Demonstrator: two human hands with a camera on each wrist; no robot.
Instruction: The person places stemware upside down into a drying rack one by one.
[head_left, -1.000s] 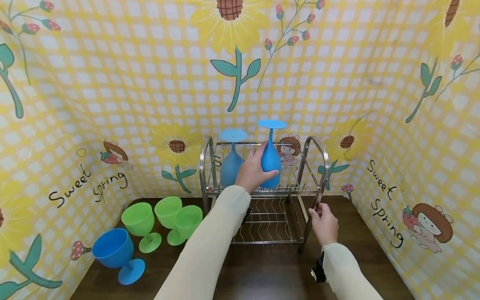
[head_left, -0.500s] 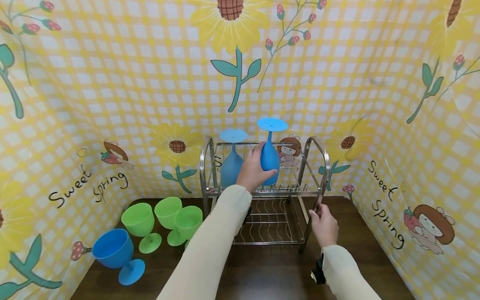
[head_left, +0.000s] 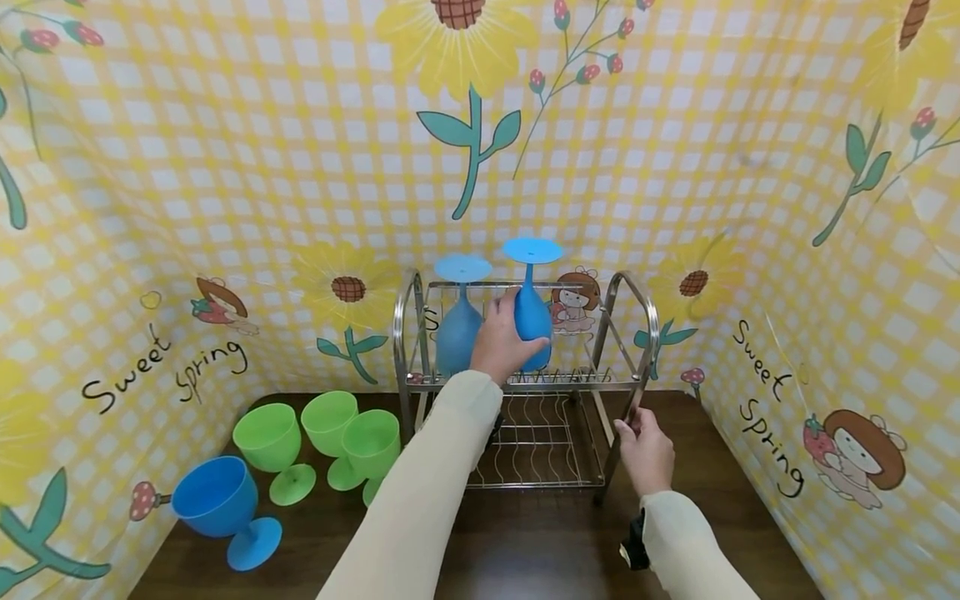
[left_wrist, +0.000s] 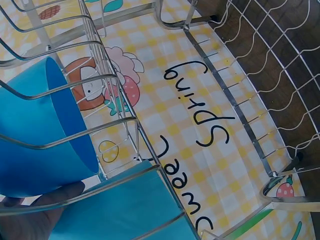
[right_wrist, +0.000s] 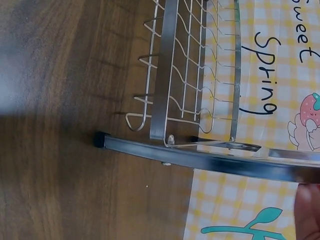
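In the head view my left hand (head_left: pixel 500 342) grips a blue goblet (head_left: pixel 534 312) by its bowl. It is held upside down over the upper tier of the metal dish rack (head_left: pixel 651 333), base on top. A second blue goblet (head_left: pixel 459 333) stands inverted on that tier just to the left, partly behind my hand. From below, the left wrist view shows both bowls through the wires, with my fingers (left_wrist: pixel 45 210) between them. My right hand (head_left: pixel 647 450) holds the rack's right front leg. The right wrist view shows the leg (right_wrist: pixel 210 162) and part of that hand at the edge.
Left of the rack, three green goblets (head_left: pixel 267 437) and another blue goblet (head_left: pixel 215 496) stand upright on the dark wooden table (head_left: pixel 525 550). The lower wire tier (head_left: pixel 536 442) is below the held goblet. A checked cloth (head_left: pixel 300 167) surrounds the table's back and sides.
My left hand has shifted the held goblet slightly left, closer to the other inverted one. My right hand keeps its hold on the rack leg. The head view has turned slightly.
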